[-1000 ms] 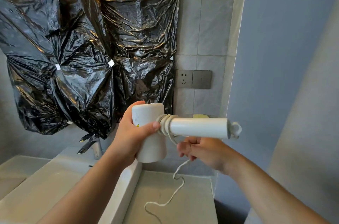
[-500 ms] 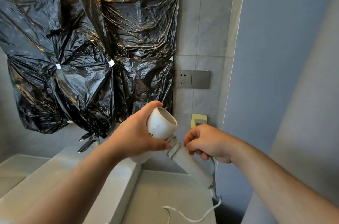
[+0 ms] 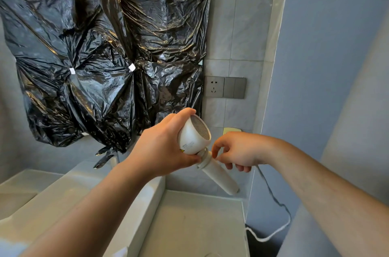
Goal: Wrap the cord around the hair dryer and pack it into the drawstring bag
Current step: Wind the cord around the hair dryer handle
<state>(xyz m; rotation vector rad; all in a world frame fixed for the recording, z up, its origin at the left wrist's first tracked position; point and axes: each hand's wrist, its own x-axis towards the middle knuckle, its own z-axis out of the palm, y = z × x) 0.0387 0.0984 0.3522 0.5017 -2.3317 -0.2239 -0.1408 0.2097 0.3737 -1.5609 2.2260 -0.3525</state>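
— My left fingers (image 3: 182, 114) are clamped round the hair dryer's (image 3: 192, 137) head, just below the wall socket (image 3: 214, 86).
— And the right?
— My right fingers (image 3: 219, 148) pinch the cord (image 3: 282, 229) at the dryer's neck; the slack hangs below-right of the socket.

Both bare forearms reach forward, the left hand (image 3: 166, 147) wrapped round the head of the hair dryer (image 3: 192, 136), the right hand (image 3: 237, 151) just beside it, curled fingers pinching the cord (image 3: 289, 220).
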